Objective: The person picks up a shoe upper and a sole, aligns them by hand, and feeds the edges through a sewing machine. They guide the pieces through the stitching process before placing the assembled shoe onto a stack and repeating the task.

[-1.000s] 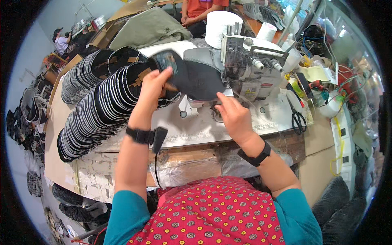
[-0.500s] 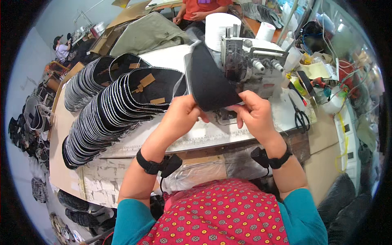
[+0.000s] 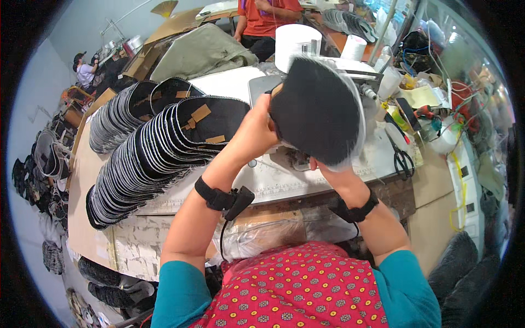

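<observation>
A black curved fabric piece [image 3: 317,109] with a pale, fuzzy right edge is held up over the table, its broad face toward me. My left hand [image 3: 257,128] grips its left edge, with some fingers hidden behind it. At the lower edge, my right hand [image 3: 338,170] is closed on the piece, and most of its fingers are covered. Behind the fabric stands a sewing machine [image 3: 371,94], largely blocked from sight. To the left lies a long stack of nested black pieces with white edges [image 3: 147,164], small brown tabs resting on its top piece.
A second nested stack [image 3: 114,123] lies behind the first. White thread cones [image 3: 298,42] stand beyond the machine. Black-handled scissors [image 3: 403,163] lie at the table's right side. Grey-green cloth [image 3: 199,52] is heaped at the back. A co-worker in red [image 3: 265,21] sits across.
The black piece has been raised, moved right and turned to face me more fully. My left hand has moved up and right along with it; my right hand is lower and now mostly behind it.
</observation>
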`<action>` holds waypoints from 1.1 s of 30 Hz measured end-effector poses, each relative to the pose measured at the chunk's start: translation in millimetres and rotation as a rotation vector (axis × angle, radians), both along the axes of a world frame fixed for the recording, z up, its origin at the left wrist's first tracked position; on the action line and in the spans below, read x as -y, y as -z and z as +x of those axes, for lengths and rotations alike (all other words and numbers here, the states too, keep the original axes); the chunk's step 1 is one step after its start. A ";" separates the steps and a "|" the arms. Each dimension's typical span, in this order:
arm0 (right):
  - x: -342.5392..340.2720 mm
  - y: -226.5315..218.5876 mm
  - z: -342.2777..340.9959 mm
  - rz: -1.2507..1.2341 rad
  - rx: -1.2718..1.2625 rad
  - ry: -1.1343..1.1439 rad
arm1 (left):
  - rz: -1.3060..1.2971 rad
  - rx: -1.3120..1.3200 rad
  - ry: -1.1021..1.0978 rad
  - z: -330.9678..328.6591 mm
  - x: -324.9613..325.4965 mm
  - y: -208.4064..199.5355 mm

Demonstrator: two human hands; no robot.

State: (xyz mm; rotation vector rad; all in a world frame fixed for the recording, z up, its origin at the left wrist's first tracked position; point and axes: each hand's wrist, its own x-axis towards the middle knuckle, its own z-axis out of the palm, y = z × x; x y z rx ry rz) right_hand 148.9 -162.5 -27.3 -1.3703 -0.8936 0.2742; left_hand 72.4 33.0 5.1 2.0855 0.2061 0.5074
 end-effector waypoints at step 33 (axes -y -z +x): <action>13.6 9.0 7.6 -0.205 0.518 0.285 | 0.569 0.313 0.116 -57.8 42.4 9.8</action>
